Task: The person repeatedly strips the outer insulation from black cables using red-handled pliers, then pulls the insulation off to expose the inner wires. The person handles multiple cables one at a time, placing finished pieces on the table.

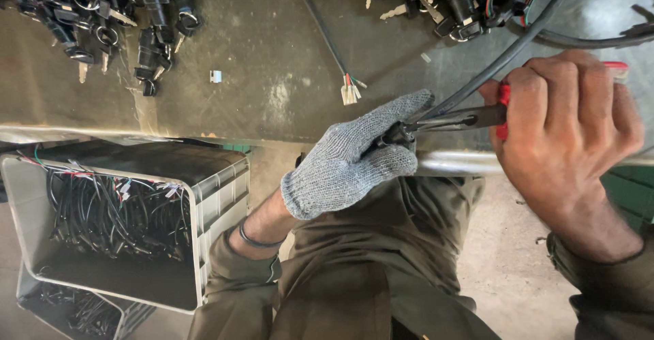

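Observation:
My left hand (354,159), in a grey knit glove, pinches the end of a thick black cable (501,57) at the workbench's front edge. My bare right hand (569,129) is closed around red-handled pliers (470,116), whose dark jaws bite on the cable end right at my gloved fingertips. The cable runs up and to the right across the bench toward a tangle of wires.
A worn metal workbench (272,54) carries piles of black key switches with keys at top left (102,20) and top right (449,3). A thin cable with a white connector (349,93) lies mid-bench. Grey crates of black wiring (116,210) stand at lower left.

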Demonstrator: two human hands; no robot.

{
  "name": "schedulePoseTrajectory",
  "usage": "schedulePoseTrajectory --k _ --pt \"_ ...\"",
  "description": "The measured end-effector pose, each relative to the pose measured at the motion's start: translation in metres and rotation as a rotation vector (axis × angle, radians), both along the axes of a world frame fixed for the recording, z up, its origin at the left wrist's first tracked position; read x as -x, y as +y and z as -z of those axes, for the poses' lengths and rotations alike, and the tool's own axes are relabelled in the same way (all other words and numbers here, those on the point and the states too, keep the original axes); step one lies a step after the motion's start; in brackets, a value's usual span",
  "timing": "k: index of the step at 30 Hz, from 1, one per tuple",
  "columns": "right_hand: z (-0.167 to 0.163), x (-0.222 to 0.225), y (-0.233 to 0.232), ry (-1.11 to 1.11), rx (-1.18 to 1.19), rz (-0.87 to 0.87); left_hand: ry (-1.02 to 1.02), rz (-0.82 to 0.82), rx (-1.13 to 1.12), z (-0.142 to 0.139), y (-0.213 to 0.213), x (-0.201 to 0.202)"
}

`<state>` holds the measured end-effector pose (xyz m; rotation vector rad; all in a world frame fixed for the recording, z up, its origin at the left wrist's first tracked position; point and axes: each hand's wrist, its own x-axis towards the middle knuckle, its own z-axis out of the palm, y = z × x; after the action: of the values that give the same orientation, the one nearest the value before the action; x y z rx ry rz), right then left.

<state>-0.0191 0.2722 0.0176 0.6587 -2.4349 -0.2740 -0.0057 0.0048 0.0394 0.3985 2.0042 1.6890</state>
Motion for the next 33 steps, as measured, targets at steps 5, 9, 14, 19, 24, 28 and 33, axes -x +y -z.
schedulePoseTrajectory --k 5,9,14,19,24,28,33 --pt "0.009 -0.012 0.001 -0.064 -0.037 0.062 0.004 -0.020 -0.027 0.001 0.002 -0.002" --pt "0.013 -0.015 0.000 -0.040 -0.073 0.096 0.053 -0.018 0.004 0.002 0.004 -0.002" --pt "-0.008 0.005 -0.006 -0.174 -0.135 0.024 0.109 -0.031 0.054 0.004 0.003 -0.003" --pt "-0.048 0.013 -0.004 -0.233 -0.286 -0.084 0.208 -0.024 0.136 0.007 0.005 -0.008" --pt "-0.057 0.012 0.000 -0.386 -0.359 -0.064 0.259 -0.049 0.187 0.006 0.007 -0.008" --pt "-0.047 0.013 0.002 -0.407 -0.197 -0.072 0.199 -0.036 0.089 0.002 0.001 -0.002" --pt "-0.014 0.007 -0.022 -0.494 0.499 -0.023 0.096 -0.116 0.043 -0.005 -0.005 -0.006"
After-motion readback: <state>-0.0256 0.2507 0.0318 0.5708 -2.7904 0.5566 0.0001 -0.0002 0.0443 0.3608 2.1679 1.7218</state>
